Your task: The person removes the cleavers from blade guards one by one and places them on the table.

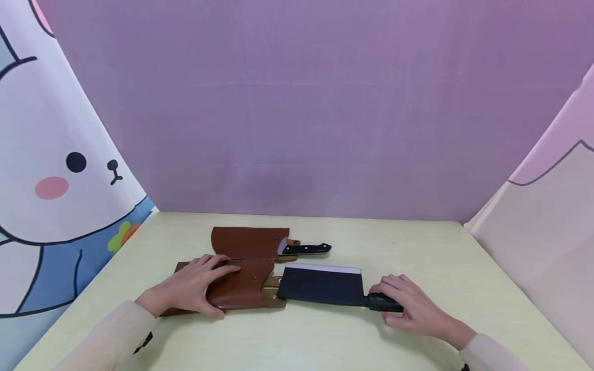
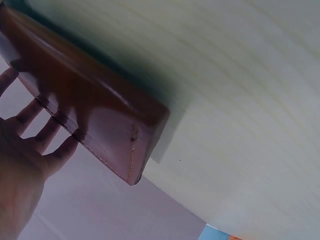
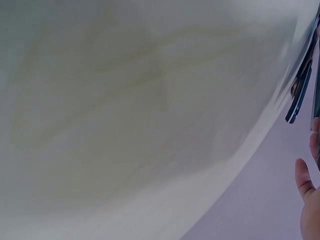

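Observation:
In the head view, a brown leather sheath [image 1: 241, 293] lies flat at the front left of the table, its tan strap [image 1: 273, 292] at the right end. My left hand [image 1: 199, 286] rests on it with spread fingers, the thumb at the near edge. The left wrist view shows straight fingers [image 2: 60, 152] against the stitched edge. A cleaver [image 1: 321, 285] with a dark blade and black handle lies to the right, its blade end overlapping the strap. My right hand [image 1: 410, 306] holds the cleaver by the handle, only partly visible in the right wrist view.
Behind the first sheath lies a second brown sheath [image 1: 248, 241], a riveted black-handled knife [image 1: 306, 249] sticking out of its right end. The pale table [image 1: 441, 257] meets a purple backdrop [image 1: 301, 129] at the rear. Printed cloth [image 1: 55, 221] hangs on the left.

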Demonstrator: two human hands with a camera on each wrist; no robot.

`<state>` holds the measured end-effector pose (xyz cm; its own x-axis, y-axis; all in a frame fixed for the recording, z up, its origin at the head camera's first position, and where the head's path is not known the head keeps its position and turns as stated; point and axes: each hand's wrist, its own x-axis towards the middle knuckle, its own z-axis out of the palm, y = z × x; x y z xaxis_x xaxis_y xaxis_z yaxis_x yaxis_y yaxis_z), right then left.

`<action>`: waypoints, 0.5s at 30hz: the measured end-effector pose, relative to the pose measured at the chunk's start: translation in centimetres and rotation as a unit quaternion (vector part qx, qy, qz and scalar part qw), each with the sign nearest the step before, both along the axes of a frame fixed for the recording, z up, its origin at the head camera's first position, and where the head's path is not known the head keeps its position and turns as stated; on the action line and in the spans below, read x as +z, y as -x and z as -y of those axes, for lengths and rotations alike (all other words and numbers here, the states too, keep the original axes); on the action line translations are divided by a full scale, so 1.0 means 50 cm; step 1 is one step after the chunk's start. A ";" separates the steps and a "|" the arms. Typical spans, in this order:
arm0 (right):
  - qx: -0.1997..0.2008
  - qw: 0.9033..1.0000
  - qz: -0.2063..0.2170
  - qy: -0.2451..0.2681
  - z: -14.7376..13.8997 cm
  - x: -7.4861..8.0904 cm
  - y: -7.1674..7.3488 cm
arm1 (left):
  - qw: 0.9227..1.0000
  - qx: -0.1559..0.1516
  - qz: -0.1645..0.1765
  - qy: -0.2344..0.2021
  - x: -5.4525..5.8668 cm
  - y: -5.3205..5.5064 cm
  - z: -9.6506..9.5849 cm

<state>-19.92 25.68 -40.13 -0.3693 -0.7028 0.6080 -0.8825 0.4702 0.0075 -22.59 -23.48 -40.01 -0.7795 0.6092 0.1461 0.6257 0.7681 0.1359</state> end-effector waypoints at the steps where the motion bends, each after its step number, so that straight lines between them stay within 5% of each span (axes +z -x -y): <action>1: -0.001 1.000 0.000 0.001 -0.003 0.000 0.000 | 1.000 0.000 0.000 0.000 0.000 0.000 0.000; 15: -0.013 1.000 0.003 0.002 -0.039 0.005 -0.010 | 1.000 -0.010 0.008 -0.001 0.003 0.006 -0.006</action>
<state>-19.43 27.61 -39.86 -0.3908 -0.6902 0.6090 -0.8703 0.4925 -0.0002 -22.89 -23.16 -39.86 -0.7690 0.6248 0.1352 0.6392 0.7547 0.1480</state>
